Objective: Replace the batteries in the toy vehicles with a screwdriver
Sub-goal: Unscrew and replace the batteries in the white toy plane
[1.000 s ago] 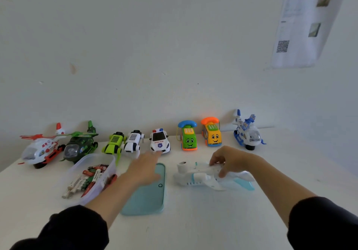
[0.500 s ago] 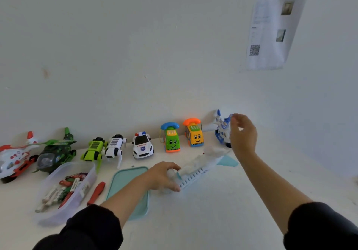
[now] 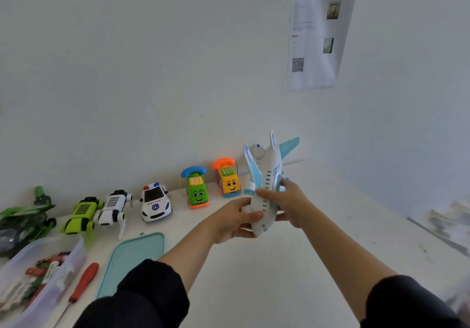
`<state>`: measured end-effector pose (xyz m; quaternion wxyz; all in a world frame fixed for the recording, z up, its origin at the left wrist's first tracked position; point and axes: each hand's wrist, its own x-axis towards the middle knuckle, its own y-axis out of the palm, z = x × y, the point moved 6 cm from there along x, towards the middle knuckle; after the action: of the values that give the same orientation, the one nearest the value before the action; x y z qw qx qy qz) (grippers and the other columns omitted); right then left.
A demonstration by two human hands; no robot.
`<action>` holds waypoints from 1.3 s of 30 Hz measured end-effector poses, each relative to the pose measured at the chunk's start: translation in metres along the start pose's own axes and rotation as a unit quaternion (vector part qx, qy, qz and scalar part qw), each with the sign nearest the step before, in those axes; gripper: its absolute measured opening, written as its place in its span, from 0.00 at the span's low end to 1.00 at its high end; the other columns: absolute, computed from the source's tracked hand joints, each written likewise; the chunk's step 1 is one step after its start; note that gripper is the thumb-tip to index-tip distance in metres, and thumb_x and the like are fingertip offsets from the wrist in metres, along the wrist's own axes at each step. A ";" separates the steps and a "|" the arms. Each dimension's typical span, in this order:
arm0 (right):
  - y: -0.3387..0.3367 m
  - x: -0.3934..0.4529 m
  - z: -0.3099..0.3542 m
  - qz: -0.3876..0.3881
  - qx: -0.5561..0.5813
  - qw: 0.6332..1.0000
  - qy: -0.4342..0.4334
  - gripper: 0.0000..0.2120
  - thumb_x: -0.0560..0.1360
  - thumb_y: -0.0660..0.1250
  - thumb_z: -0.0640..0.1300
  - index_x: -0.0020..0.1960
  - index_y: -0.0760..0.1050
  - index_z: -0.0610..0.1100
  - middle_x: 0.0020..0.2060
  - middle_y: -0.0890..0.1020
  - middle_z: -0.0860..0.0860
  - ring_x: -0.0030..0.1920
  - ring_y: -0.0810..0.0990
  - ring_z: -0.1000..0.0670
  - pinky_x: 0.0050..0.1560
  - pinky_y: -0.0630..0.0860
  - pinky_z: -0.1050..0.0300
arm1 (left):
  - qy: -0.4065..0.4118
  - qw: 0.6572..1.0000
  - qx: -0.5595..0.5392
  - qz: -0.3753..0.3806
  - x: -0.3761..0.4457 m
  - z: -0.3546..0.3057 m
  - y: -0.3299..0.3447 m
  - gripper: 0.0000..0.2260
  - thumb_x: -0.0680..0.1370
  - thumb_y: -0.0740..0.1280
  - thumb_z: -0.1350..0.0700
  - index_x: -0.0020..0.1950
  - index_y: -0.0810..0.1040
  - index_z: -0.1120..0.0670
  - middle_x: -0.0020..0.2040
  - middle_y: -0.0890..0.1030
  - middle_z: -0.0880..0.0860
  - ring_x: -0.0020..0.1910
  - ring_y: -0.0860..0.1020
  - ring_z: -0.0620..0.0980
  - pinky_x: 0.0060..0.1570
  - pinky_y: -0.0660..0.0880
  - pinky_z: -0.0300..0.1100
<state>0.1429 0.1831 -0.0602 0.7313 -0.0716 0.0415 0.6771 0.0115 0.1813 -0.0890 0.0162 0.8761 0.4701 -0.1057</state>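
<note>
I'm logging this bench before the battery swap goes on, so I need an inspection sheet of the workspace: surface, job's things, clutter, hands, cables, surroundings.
Surface: white table, some marks toward the right edge.
Job's things: toy plane lifted off the table in both hands; red screwdriver lying beside a clear tub of batteries; teal lid flat on the table.
Clutter: a row by the wall: green helicopter, lime car, white robot dog, police car, green phone car, orange phone car.
Hands: left hand and right hand both grip the plane.
Cables: nothing seen.
Surroundings: white wall, printed sheet with a QR code.
</note>
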 end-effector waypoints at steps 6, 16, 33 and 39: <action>-0.073 0.022 0.014 -0.063 0.002 0.997 -0.042 0.28 0.69 0.74 0.42 0.65 0.67 0.45 0.55 0.78 0.45 0.51 0.79 0.43 0.46 0.78 0.47 | -0.028 0.992 0.114 -0.040 0.053 -0.005 0.018 0.24 0.75 0.69 0.49 0.69 0.65 0.47 0.60 0.76 0.55 0.57 0.76 0.54 0.51 0.75 0.45; -0.201 0.121 0.014 -0.185 -0.221 0.958 0.014 0.19 0.70 0.71 0.42 0.58 0.73 0.39 0.49 0.79 0.41 0.43 0.77 0.44 0.35 0.71 0.58 | -0.054 0.737 0.565 -0.367 0.088 0.039 -0.044 0.12 0.80 0.55 0.49 0.59 0.73 0.50 0.56 0.73 0.50 0.57 0.71 0.51 0.51 0.68 0.43; -0.176 0.232 -0.001 -0.177 -0.461 0.869 0.016 0.14 0.70 0.68 0.49 0.52 0.70 0.46 0.43 0.76 0.49 0.45 0.76 0.47 0.45 0.72 0.54 | -0.058 0.713 0.557 -0.422 0.096 0.048 -0.054 0.10 0.78 0.57 0.50 0.57 0.72 0.48 0.53 0.71 0.48 0.54 0.69 0.49 0.50 0.65 0.43; -0.178 0.226 0.001 -0.135 -0.535 0.834 0.033 0.24 0.71 0.66 0.62 0.58 0.69 0.47 0.50 0.74 0.49 0.51 0.74 0.45 0.49 0.70 0.51 | -0.065 0.708 0.563 -0.421 0.098 0.048 -0.054 0.11 0.79 0.57 0.49 0.59 0.71 0.47 0.55 0.71 0.48 0.55 0.69 0.49 0.51 0.66 0.43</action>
<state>0.3381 0.3930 -0.0858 0.6612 -0.4789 -0.3125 0.4856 0.0116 0.2854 -0.1521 -0.4960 0.4248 0.6407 -0.4037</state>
